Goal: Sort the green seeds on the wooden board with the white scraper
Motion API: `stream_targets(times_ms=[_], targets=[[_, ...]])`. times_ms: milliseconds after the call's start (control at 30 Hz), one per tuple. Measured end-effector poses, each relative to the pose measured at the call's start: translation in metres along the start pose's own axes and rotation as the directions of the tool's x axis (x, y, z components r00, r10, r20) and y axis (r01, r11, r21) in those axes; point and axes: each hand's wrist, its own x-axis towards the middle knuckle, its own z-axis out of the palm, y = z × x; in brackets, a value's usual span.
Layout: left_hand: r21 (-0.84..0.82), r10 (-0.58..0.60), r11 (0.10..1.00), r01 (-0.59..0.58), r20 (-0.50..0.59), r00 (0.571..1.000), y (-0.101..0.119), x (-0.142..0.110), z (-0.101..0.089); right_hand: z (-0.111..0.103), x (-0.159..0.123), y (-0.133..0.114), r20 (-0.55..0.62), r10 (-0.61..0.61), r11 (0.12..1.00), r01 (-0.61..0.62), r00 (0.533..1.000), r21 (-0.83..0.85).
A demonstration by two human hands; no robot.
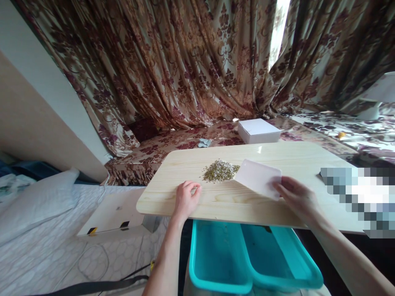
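A heap of small mixed green and white grains (220,170), like mung beans and rice, lies on the pale wooden table (296,164). My right hand (298,199) grips the right end of a thin white rectangular plastic sheet (257,176). The sheet is tilted, its left corner beside the heap's right edge. My left hand (187,199) rests on the table to the lower left of the heap, fingers curled. Whether anything is inside those fingers cannot be seen.
Two turquoise bins (220,283) sit side by side below the table's front edge. A white box (259,127) and a small grey-blue cloth (204,142) lie behind the table. A blurred-out object (367,197) is at the right end. Patterned curtains (185,61) hang behind.
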Motion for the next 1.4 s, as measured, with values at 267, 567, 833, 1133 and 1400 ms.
stream_targets(times_ms=[267,567,833,1133,1400], targets=[[0.043,-0.011,0.999,0.014,-0.063,0.998,0.003,0.000,-0.002,0.003,-0.007,0.005,0.070,0.060,0.984,-0.071,0.996,0.162],[0.059,0.000,0.998,0.004,-0.067,0.998,0.005,0.001,-0.003,0.009,-0.024,-0.002,0.130,0.054,0.971,-0.083,0.990,0.224],[0.079,-0.015,0.997,0.019,-0.050,0.999,0.008,0.000,-0.005,0.013,-0.047,-0.025,0.258,0.114,0.917,-0.202,0.959,0.344],[0.088,-0.037,0.995,0.040,-0.040,0.998,0.010,0.000,-0.006,0.013,-0.068,-0.038,0.353,0.104,0.880,-0.251,0.930,0.403],[0.077,-0.040,0.996,0.042,-0.028,0.999,0.010,0.000,-0.007,0.012,-0.076,-0.033,0.380,0.066,0.915,-0.208,0.923,0.345]])
